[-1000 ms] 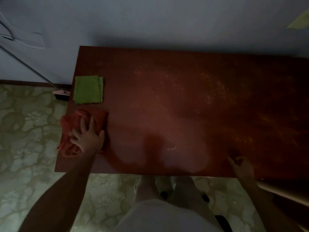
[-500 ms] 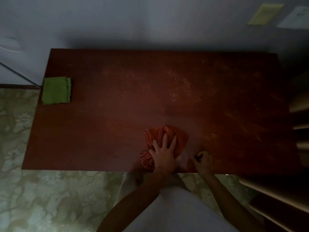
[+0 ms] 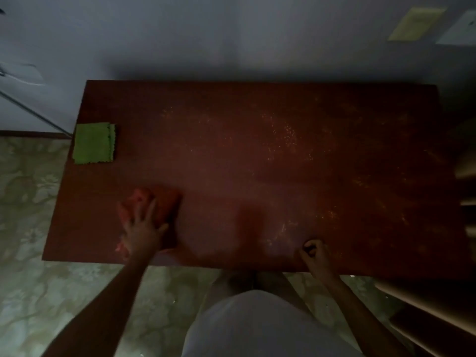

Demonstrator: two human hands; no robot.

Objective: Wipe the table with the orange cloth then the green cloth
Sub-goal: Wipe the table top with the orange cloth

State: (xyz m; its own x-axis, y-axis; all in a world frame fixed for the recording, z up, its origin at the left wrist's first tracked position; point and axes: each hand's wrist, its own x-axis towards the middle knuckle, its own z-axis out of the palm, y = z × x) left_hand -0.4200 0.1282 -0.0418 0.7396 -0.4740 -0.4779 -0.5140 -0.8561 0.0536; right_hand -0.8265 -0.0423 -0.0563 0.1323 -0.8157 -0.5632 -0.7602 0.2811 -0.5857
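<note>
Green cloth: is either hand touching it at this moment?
No. The green cloth lies alone near the table's far left edge, while the left hand presses the orange cloth and the right hand rests near the front edge.

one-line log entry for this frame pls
phase: orange pass | left hand: flat on crumpled orange cloth, near-left of dark red table | right hand: curled, near edge | folded green cloth: untouched, left edge

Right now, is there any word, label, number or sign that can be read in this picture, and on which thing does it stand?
No text can be read.
Yellow paper on the wall: too blurred to read.
White paper beside it: too blurred to read.
Green cloth, orange cloth, table: no lettering visible.
</note>
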